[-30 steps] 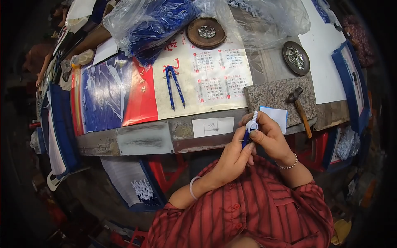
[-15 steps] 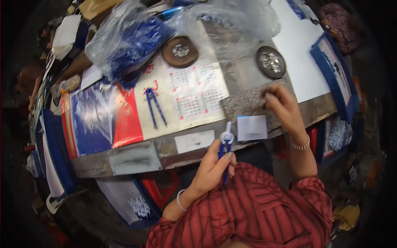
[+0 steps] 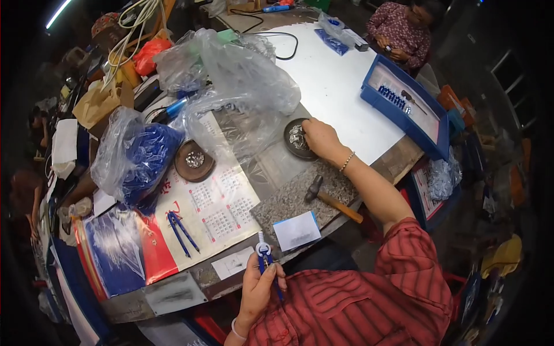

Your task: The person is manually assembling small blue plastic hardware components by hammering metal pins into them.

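My left hand (image 3: 257, 289) grips a blue drawing compass (image 3: 264, 252) with a white round head, held upright just off the table's front edge. Over a dark round dish (image 3: 302, 155) of small shiny metal pieces, my right hand (image 3: 323, 141) reaches in with fingers pinched together; what is between the fingertips is hidden. Nearer me, a hammer (image 3: 324, 199) with a wooden handle lies on a rough stone slab (image 3: 280, 202). Beside it rests a white paper pad (image 3: 296, 232) with a blue edge. A second blue compass (image 3: 183, 233) lies on a calendar sheet (image 3: 216, 199).
A brown dish (image 3: 202, 174) of small metal bits stands left, by a plastic bag of blue parts (image 3: 147, 153). Clear plastic sheeting (image 3: 248, 75) covers the back. At right sits a blue tray (image 3: 372, 95) with several compasses. Another person (image 3: 398, 32) works across the table.
My right hand has gone from above the stone slab out to the dark dish. The hammer on the slab now shows. My view has shifted; the left hand keeps its compass.
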Demonstrator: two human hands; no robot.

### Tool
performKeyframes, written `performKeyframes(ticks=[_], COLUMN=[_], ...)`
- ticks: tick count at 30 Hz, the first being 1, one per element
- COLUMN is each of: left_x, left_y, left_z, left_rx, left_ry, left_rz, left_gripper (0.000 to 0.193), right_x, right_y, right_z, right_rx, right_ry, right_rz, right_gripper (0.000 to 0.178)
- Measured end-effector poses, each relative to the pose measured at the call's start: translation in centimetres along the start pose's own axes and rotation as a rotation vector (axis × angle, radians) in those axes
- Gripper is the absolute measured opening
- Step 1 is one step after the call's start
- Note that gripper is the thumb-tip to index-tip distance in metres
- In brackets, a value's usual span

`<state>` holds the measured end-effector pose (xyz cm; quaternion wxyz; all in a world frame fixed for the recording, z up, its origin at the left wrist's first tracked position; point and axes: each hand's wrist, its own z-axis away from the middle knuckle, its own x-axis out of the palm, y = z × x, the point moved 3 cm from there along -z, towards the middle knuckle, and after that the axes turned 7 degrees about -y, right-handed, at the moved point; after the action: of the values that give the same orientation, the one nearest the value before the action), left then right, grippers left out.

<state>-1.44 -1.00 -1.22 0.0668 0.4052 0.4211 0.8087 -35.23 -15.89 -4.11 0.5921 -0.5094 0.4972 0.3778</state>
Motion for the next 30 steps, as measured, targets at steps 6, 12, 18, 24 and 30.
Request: performKeyframes(ticks=[6,12,18,24,30], left_x=[-0.2,0.1,-0.7,-0.9,-1.0], left_y=[0.1,-0.2,-1.1,-1.1,-1.2], left_z=[0.3,-0.1,0.3,0.7,0.8], left_rx=[-0.012,-0.020,0.030,0.038,0.028], left_ry=[0.032,-0.019,-0.084,-0.105,-0.093], left_rz=[-0.013,-0.053,0.003,-0.002,0.018], left_gripper=[0.037,0.026,0.034,0.035,0.034], right_x=[0.1,-1.0,-1.2,-1.2,-4.2], right_y=[-0.3,1.7,1.4,1.0,-3.0], right_z=[-0.6,0.0,0.2,0.4,4.1], right_rx=[-0.008,-0.112,-0.042,-0.006,-0.016], right_ry=[0.022,0.209,0.167,0.179,0.089], right_rz=[-0.086,-0.301,-0.447,-0.484,-0.809], right_gripper=[0.012,0.012,0.011,0.010,0.005])
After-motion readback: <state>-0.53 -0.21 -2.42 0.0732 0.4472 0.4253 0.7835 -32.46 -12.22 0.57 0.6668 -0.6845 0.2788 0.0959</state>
